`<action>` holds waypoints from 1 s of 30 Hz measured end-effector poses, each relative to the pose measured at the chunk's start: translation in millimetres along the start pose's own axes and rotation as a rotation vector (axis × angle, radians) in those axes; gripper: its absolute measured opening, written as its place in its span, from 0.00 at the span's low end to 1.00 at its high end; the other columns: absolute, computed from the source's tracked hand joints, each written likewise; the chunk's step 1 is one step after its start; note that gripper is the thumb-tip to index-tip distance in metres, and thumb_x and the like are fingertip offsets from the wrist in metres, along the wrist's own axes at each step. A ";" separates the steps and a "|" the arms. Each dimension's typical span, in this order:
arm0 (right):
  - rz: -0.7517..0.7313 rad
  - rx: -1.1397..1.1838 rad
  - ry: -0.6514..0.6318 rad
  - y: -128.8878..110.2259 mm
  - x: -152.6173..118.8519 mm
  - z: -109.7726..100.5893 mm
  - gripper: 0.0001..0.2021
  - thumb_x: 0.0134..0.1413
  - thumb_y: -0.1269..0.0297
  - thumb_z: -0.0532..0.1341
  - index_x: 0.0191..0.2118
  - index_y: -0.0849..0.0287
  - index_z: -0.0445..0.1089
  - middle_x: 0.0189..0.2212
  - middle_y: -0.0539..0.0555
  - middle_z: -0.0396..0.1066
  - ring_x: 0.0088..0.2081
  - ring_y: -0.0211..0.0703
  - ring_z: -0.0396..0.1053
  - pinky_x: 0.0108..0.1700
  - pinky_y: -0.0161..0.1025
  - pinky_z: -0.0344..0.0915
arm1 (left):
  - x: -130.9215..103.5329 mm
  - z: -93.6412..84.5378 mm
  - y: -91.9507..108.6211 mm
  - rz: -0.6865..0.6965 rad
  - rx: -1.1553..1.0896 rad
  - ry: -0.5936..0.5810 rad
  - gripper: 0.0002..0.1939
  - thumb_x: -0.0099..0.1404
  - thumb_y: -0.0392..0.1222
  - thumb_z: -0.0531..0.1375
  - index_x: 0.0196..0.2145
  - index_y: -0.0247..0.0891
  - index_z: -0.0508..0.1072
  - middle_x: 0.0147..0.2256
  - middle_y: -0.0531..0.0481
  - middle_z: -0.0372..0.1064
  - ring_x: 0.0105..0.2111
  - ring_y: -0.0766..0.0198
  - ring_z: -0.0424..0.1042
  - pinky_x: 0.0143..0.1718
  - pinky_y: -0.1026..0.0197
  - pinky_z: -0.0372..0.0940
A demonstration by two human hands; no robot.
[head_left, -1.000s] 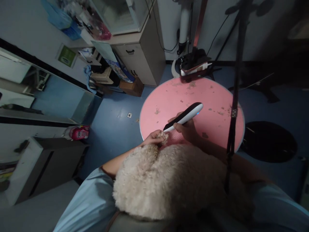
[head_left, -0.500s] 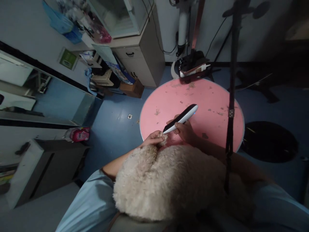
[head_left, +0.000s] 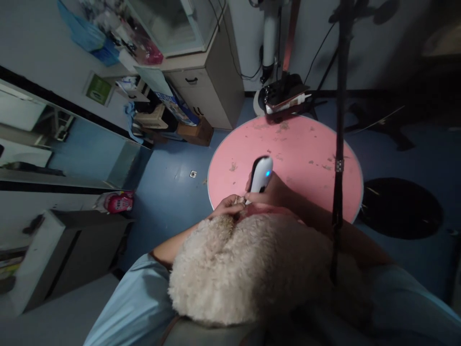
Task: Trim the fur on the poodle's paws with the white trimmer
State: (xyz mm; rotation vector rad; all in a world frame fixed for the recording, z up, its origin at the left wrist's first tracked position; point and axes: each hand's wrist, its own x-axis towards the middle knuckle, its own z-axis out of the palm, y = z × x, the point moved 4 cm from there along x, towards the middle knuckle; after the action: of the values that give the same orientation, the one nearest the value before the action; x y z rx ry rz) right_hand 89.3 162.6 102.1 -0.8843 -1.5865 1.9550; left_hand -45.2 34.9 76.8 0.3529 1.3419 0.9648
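Note:
A curly, cream-coloured dog (head_left: 230,269) is right in front of me, at the near edge of a round pink table (head_left: 298,149). My left hand (head_left: 226,206) is closed on the dog's paw (head_left: 239,201), with thumb and fingers pinched round it. In my right hand (head_left: 271,191) is a white and black clipper (head_left: 262,174) with a lit blue light. Its lower tip is at the paw, beside my left fingertips; the exact contact is too small to make out. Small tufts of hair (head_left: 283,126) lie scattered on the table top.
A dark vertical strap (head_left: 337,192) hangs at the right of the table. A tray with a white bottle (head_left: 297,100) sits at the table's far edge. A black round object (head_left: 401,208) is on the right; cabinets (head_left: 201,91) stand at the back left.
My right hand has turned the clipper more upright and moved its upper end left, so the blue light now faces me. My left hand keeps its hold on the paw.

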 end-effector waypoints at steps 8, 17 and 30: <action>0.100 0.178 0.160 24.2 10.4 -22.0 0.13 0.40 0.59 0.71 0.31 0.59 0.70 0.20 0.48 0.68 0.22 0.37 0.64 0.23 0.36 0.62 | 12.7 -9.1 -10.4 0.036 0.022 0.014 0.30 0.40 0.58 0.79 0.28 0.38 0.68 0.23 0.58 0.63 0.22 0.71 0.58 0.26 0.63 0.49; 0.115 0.037 0.095 17.4 1.6 -5.8 0.11 0.49 0.59 0.67 0.26 0.56 0.66 0.15 0.46 0.65 0.16 0.35 0.60 0.18 0.35 0.56 | 15.6 -9.1 -4.3 0.092 0.157 -0.003 0.30 0.41 0.62 0.77 0.25 0.39 0.67 0.19 0.58 0.60 0.20 0.71 0.55 0.25 0.62 0.46; 0.028 0.102 0.096 33.5 -10.1 0.5 0.12 0.45 0.57 0.67 0.35 0.56 0.69 0.26 0.50 0.74 0.22 0.37 0.65 0.25 0.39 0.63 | 8.6 -7.2 2.5 0.073 0.158 -0.002 0.28 0.42 0.58 0.77 0.28 0.39 0.67 0.20 0.59 0.61 0.20 0.71 0.56 0.25 0.63 0.46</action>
State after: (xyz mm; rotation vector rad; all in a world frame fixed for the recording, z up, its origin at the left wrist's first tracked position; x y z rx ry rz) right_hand 97.2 147.7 71.5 -0.9482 -1.4150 1.9631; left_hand -53.4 40.6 71.3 0.5257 1.4149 0.9205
